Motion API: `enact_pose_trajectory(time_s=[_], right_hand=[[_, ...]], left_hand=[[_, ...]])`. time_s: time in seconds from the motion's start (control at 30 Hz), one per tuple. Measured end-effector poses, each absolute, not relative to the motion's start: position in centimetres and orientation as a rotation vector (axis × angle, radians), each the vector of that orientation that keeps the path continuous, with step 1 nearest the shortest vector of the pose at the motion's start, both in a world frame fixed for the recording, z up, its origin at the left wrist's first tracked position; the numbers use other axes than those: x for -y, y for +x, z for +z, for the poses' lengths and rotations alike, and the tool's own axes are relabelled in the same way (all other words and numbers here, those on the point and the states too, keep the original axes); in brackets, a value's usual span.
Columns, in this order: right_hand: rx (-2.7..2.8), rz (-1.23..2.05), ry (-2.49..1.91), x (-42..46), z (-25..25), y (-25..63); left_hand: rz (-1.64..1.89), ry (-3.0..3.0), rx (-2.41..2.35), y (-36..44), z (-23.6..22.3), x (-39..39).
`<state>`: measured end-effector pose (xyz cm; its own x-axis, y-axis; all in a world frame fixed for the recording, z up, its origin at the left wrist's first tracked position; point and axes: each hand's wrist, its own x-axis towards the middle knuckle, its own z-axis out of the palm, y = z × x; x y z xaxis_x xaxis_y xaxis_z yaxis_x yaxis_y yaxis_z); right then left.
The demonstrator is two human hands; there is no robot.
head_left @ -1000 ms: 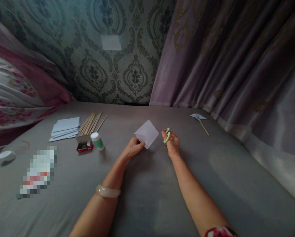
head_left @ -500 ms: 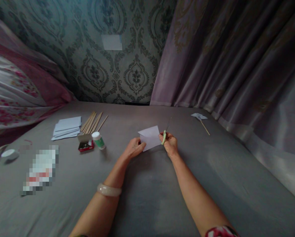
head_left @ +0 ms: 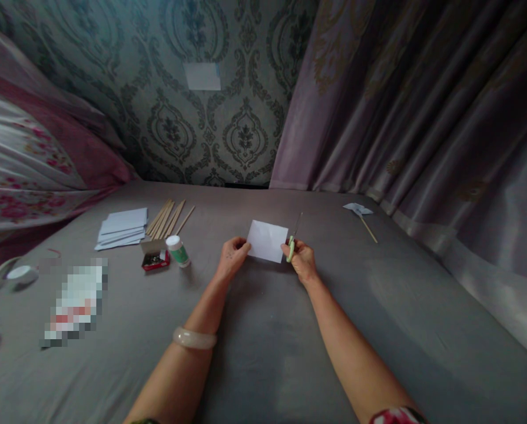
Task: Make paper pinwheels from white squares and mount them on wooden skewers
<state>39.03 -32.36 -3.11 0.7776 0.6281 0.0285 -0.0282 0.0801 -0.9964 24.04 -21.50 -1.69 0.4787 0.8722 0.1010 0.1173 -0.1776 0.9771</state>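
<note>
A white sheet of paper (head_left: pixel 267 241) is stretched between my two hands, above the grey cloth. Its left edge is pinched between the thumb and fingers of my left hand (head_left: pixel 233 258). My right hand (head_left: pixel 304 261) is closed around a pair of scissors (head_left: pixel 291 248) with pale green handles, and the blades point up and away from me. The thumb of that same hand also presses on the right edge of the paper.
To the left lie a stack of white paper (head_left: pixel 122 227), several wooden sticks (head_left: pixel 166 219), a small red box (head_left: pixel 155 260) of tiny metal pieces and a white-capped bottle (head_left: pixel 179 253). A paper pinwheel (head_left: pixel 358 209) on a stick lies at the right, near the curtain (head_left: pixel 378 106).
The paper has opened out from a folded corner into a flat sheet and turned. My left hand has shifted slightly left and up; my right hand still holds the scissors.
</note>
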Motion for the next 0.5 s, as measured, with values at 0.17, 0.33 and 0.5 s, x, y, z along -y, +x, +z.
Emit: enact_pose_trajectory(time_s=[0.17,0.33,0.5], right_hand=[[0.585,0.564,-1.415,32.6,-2.7,38.4],[0.624,0.604,-1.403,32.7,-2.2,37.7],[0.622,0.611,-1.387,32.7,-2.3,37.6]], left_hand=[[0.895,1.34,-0.884,24.0,-1.4,21.4],[0.919,1.155,-0.859,24.0,-1.5,21.0],[0.919,1.027,-0.85,24.0,-1.6,20.8]])
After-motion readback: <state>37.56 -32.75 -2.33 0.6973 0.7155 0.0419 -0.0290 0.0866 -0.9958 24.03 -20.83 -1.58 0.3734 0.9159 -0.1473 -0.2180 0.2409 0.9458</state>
